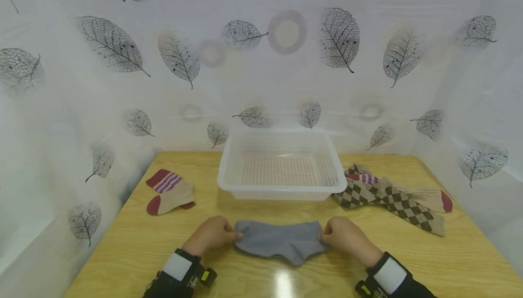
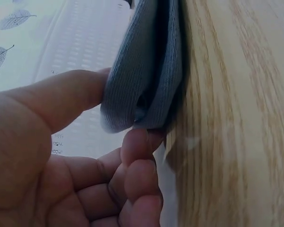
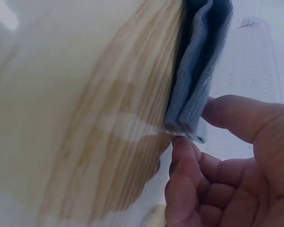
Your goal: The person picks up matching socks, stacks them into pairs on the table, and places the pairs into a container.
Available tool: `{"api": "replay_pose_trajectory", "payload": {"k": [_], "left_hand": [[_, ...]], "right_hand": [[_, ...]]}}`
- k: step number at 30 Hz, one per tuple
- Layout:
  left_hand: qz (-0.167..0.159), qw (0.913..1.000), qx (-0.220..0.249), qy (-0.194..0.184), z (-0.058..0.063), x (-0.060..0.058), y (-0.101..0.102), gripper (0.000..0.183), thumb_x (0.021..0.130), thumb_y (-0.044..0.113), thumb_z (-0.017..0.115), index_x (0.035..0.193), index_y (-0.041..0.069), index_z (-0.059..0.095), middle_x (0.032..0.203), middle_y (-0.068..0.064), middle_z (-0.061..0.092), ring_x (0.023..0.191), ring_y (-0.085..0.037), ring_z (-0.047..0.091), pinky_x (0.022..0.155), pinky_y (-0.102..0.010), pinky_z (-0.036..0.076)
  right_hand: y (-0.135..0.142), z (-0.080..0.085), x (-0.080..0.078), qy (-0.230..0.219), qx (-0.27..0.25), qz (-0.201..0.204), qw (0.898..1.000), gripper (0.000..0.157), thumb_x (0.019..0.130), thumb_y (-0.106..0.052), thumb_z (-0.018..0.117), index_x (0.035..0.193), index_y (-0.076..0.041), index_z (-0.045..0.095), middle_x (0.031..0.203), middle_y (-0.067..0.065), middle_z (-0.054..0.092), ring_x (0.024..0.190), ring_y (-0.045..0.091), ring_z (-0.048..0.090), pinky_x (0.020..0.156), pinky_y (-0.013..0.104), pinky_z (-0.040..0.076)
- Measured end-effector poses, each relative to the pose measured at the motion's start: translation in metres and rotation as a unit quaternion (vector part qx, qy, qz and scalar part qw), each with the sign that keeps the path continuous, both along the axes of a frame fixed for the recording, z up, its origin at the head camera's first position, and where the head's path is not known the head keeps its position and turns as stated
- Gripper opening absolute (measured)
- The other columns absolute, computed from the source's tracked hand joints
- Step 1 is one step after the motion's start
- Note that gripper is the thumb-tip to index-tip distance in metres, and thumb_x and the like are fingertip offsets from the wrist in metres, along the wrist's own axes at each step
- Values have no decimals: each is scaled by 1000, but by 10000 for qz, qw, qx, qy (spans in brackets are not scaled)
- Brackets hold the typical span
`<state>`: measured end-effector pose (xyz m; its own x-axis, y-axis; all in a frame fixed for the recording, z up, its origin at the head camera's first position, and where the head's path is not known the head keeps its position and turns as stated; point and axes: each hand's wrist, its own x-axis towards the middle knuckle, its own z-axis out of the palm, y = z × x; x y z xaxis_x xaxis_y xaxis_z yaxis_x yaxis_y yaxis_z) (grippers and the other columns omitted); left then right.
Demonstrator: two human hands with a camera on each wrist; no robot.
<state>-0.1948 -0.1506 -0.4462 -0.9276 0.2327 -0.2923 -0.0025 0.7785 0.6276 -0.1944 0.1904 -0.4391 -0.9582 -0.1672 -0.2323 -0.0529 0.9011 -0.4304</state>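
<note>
A grey sock (image 1: 278, 240) lies stretched sideways at the front of the table, its heel pointing toward me. My left hand (image 1: 214, 234) pinches its left end between thumb and fingers, and my right hand (image 1: 345, 238) pinches the right end. In the left wrist view the sock (image 2: 130, 71) shows as folded layers with a gap between them, thumb on one side and fingertips under the edge. Layered knit (image 3: 194, 85) also shows in the right wrist view, the thumb against its outer side and curled fingers at its lower edge.
Behind the sock stands a white plastic basket (image 1: 282, 192) with perforated sides. Left of it lie beige socks with red and purple (image 1: 171, 193). At the right are brown argyle socks (image 1: 402, 202) and another beige sock with a red toe (image 1: 425, 198). A leaf-print sheet (image 1: 253, 80) hangs behind the table.
</note>
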Motion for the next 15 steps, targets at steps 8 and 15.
{"api": "replay_pose_trajectory", "payload": {"k": [8, 15], "left_hand": [[29, 9985, -204, 513, -9, -5, 7, 39, 67, 31, 79, 89, 4, 60, 78, -3, 59, 68, -17, 52, 57, -31, 43], [-44, 9985, -204, 509, -11, -4, 10, 30, 69, 27, 78, 80, 7, 59, 70, -1, 54, 62, -16, 49, 53, -30, 40]], "right_hand": [[-5, -1, -4, -21, 4, 56, 10000, 43, 74, -26, 74, 47, -15, 41, 46, -8, 31, 42, 7, 27, 41, 20, 19], [-6, -6, -8, -272, -359, 41, 9990, 44, 74, -20, 71, 46, -15, 37, 43, -9, 29, 41, 6, 24, 40, 19, 17]]}}
